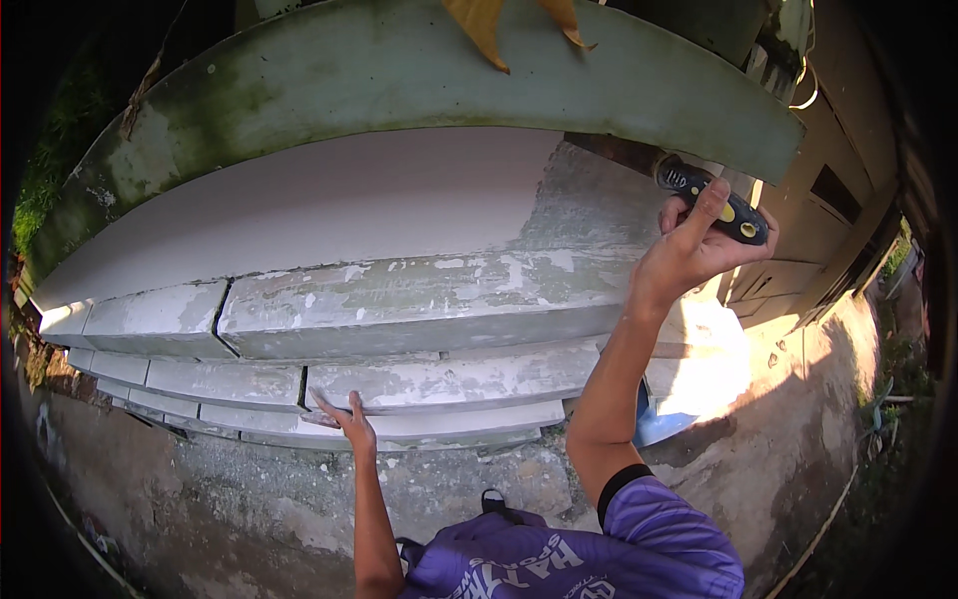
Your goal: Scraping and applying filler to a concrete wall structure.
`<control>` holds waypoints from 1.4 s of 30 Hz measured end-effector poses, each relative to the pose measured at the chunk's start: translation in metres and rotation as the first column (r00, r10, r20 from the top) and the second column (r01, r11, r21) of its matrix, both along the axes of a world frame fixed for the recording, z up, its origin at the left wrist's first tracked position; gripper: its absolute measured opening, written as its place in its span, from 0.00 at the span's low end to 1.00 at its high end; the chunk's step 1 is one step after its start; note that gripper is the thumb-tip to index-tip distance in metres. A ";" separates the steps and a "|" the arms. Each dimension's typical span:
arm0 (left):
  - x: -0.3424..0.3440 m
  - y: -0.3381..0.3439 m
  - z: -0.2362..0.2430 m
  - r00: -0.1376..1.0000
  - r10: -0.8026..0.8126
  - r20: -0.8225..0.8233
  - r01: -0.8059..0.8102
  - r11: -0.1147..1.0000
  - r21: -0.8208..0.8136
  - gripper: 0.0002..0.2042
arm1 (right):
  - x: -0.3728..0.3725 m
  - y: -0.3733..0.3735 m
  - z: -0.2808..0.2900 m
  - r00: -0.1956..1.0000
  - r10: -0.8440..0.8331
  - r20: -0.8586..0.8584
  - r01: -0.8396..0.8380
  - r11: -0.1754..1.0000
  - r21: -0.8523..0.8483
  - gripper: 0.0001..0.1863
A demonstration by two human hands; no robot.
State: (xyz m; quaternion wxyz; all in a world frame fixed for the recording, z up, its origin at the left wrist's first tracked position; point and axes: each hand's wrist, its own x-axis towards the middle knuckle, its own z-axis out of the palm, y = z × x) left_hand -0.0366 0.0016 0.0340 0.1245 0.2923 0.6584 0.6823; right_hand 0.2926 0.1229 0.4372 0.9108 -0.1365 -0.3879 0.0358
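My right hand (687,250) is raised at the upper right, its fingers wrapped round the black and yellow handle of a putty knife (726,208). The broad, dark blade points left, just under the green overhang, at the top of a wall panel. Most of that panel is smooth white (399,195); its right part is bare, rough grey (589,205). Low in front of the stepped ledges, my left hand (349,421) has its fingers stretched out, with nothing in it. Its fingertips are at the lower ledge (449,379), by a dark joint; whether they touch is unclear.
A green, stained concrete overhang (399,85) curves across the top, with dry leaves (481,30) hanging over it. Ledges with patchy white paint (429,299) step down towards me. A blue object (661,427) stands behind my right arm. Stained concrete floor (249,499) lies below.
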 end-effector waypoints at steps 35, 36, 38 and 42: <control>-0.008 -0.215 -0.102 1.000 0.008 -0.007 -0.009 0.966 -0.259 0.36 | 0.009 -0.168 -0.204 0.492 0.757 -0.430 -0.870 0.451 -0.201 0.12; -0.027 -0.244 -0.128 1.000 -0.018 0.007 0.020 0.956 -0.293 0.35 | -0.007 -0.185 -0.216 0.491 0.751 -0.440 -0.869 0.454 -0.195 0.12; -0.026 -0.270 -0.115 0.987 -0.021 0.162 0.061 0.968 -0.242 0.34 | -0.027 -0.209 -0.241 0.398 0.679 -0.616 -0.913 0.230 -0.336 0.12; -0.059 -0.326 -0.111 0.969 -0.057 0.241 0.102 0.978 -0.181 0.29 | -0.087 -0.247 -0.269 0.225 0.491 -0.842 -0.970 0.032 -0.241 0.10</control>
